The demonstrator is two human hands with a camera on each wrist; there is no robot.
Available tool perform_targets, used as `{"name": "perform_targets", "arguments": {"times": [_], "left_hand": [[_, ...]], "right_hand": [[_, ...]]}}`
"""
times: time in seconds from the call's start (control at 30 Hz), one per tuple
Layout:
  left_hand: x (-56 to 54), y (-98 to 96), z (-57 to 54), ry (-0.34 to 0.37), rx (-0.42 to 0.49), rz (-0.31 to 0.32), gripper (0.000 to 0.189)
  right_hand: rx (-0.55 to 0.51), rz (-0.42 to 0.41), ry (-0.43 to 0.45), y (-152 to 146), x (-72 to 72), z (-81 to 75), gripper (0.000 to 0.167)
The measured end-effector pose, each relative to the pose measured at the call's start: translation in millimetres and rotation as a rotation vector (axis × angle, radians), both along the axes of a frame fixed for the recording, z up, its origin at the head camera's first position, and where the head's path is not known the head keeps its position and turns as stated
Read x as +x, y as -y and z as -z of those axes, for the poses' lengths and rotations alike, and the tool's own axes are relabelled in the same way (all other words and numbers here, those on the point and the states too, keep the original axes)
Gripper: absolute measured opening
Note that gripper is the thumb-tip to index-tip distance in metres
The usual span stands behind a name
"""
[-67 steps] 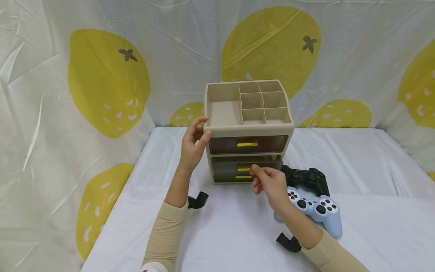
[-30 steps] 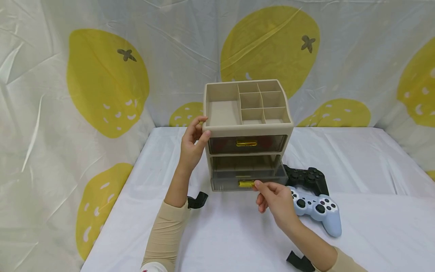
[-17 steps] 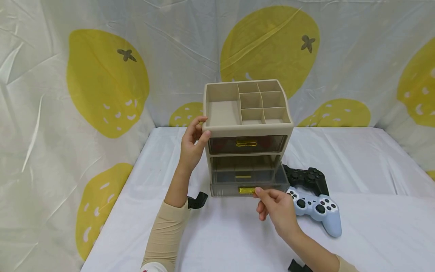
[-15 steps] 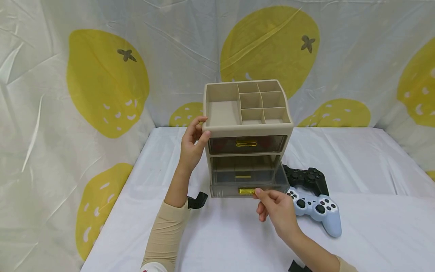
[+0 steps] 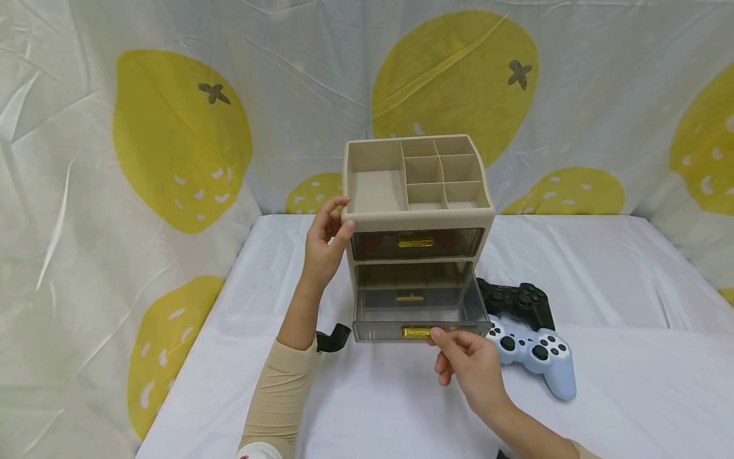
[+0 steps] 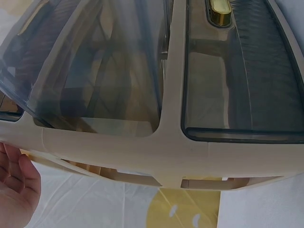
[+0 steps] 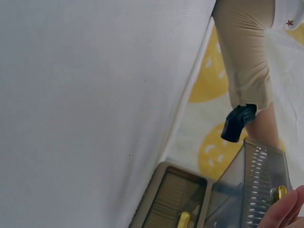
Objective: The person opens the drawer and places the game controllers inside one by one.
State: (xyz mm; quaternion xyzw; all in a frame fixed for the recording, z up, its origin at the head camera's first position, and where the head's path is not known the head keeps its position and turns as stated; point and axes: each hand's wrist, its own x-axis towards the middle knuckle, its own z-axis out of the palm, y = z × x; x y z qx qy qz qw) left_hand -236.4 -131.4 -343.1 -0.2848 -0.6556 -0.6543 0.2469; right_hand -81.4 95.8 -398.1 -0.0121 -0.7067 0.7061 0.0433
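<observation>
A beige desktop drawer organizer (image 5: 421, 220) stands on the white-covered table. My left hand (image 5: 325, 245) grips its upper left edge, thumb at the front and fingers along the side. With thumb and index finger, my right hand (image 5: 467, 363) pinches the gold handle (image 5: 414, 333) of the clear grey middle drawer (image 5: 373, 332), which is pulled well out. No contents show in this drawer. The top drawer (image 5: 373, 245) is closed, with some reddish shapes dimly visible behind its front. Below, the bottom drawer (image 6: 209, 90) is closed, as the left wrist view shows.
Right of the organizer lie a black game controller (image 5: 524, 303) and a light blue game controller (image 5: 541, 357), close to the pulled-out drawer and my right hand. Open compartments (image 5: 424, 171) divide the organizer's top. A lemon-print cloth (image 5: 309, 83) hangs behind the table.
My right hand has drawn the middle drawer toward me by its handle, from slightly out to well out. My left hand has kept its place on the organizer's edge.
</observation>
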Motion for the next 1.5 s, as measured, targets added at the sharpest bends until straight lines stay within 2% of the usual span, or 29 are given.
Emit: {"name": "perform_targets", "arguments": {"times": [0.27, 0.73, 1.07, 1.5], "left_hand": [[0.6, -0.1, 0.3, 0.009, 0.017, 0.007, 0.04], [0.7, -1.3, -0.4, 0.022, 0.025, 0.009, 0.04], [0.0, -0.9, 0.5, 0.024, 0.004, -0.012, 0.05], [0.4, 0.0, 0.5, 0.004, 0.012, 0.008, 0.04]], "right_hand": [[0.014, 0.0, -0.01, 0, 4.8, -0.2, 0.026], [0.01, -0.019, -0.039, -1, 11.9, 1.7, 0.022], [0.049, -0.01, 0.013, -2, 13.4, 0.2, 0.025], [0.077, -0.002, 0.089, -4, 15.8, 0.6, 0.024]]}}
